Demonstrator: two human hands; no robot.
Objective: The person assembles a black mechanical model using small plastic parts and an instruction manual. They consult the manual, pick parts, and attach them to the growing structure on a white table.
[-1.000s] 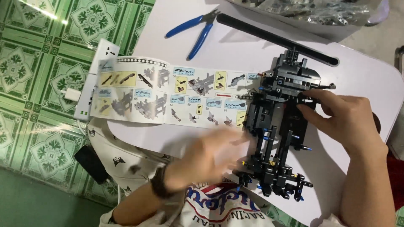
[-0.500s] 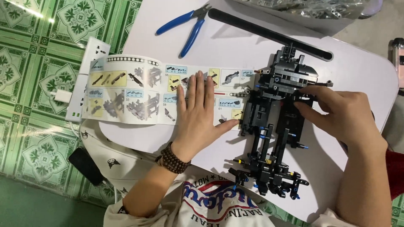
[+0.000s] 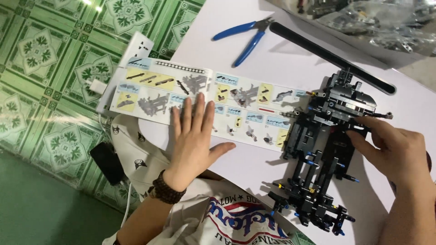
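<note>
**Left hand slides further left on the manual**

Since a moment ago my left hand (image 3: pixel 193 140) has slid left along the manual (image 3: pixel 204 104); it lies flat, fingers spread, gripping nothing. Bare table (image 3: pixel 254 163) lies between it and the black model (image 3: pixel 324 145). My right hand (image 3: pixel 393 152) pinches the model's right side near the table edge.
</note>
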